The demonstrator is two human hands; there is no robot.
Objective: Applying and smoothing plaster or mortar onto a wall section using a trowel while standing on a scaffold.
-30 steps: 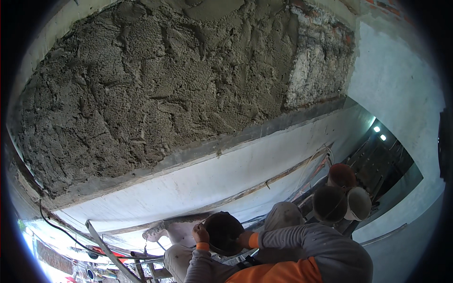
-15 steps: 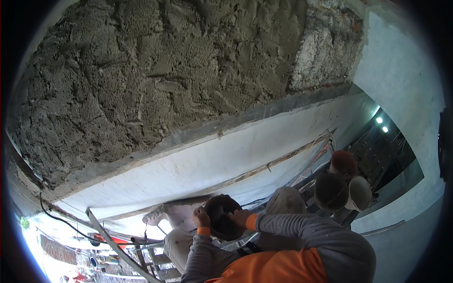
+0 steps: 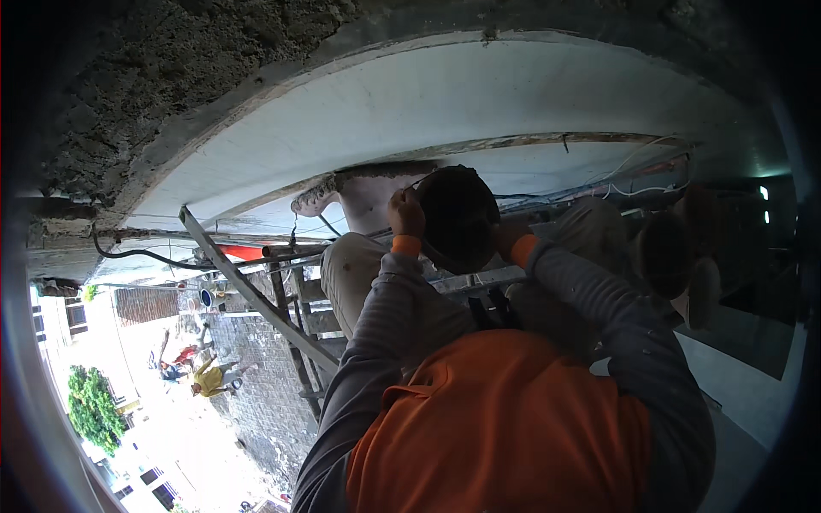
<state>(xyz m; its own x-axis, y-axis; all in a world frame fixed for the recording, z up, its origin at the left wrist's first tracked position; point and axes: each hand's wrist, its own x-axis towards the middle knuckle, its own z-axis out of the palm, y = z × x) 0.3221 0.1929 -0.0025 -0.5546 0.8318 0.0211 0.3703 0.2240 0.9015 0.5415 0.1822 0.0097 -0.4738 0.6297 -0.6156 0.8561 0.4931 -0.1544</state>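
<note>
from my remote seat, left to right: a tree [image 3: 94, 410] shows far left, below. rough grey mortar [image 3: 197, 77] covers the wall above it. a person in yellow [image 3: 207, 376] is on the ground, well apart from my hands. next a red cloth [image 3: 242, 252], then a slanted pole [image 3: 267, 306]. my left hand [image 3: 407, 214] is at the bucket's near-left edge, fingers curled closed on the rim. the bucket [image 3: 460, 218] is dark, mouth tipped toward me, up between the knees and in front of the pale wall [image 3: 385, 103]; inside too dark to read. my right hand [image 3: 511, 235] touches its right side; fingers lost in shadow, i cannot tell how far open. farther right, apart from it, a dark pail [image 3: 663, 256] beside a paler pail [image 3: 703, 295].
</note>
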